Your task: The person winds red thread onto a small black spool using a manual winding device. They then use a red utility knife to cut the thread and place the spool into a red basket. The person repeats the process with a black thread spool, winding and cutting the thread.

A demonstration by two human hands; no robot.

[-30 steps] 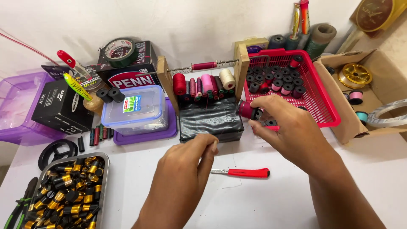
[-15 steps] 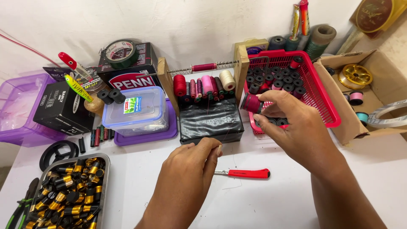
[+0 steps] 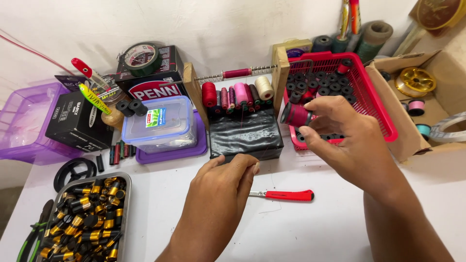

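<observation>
At the near left corner of the counter (image 3: 340,228), a metal tray of black-and-gold caps (image 3: 82,218) is seen. A red-handled cutter (image 3: 286,195) lies mid-counter, just right of the left hand (image 3: 223,194), whose fingers are pinched shut, perhaps on a thin thread that is too fine to be made out. Farther back, a dark red spool (image 3: 296,115) is gripped between the thumb and fingertips of the right hand (image 3: 352,143), raised before the near left corner of the red basket (image 3: 378,104).

Two hands (image 3: 228,187), one red knife (image 3: 286,195), two plastic tubs (image 3: 158,123).
</observation>
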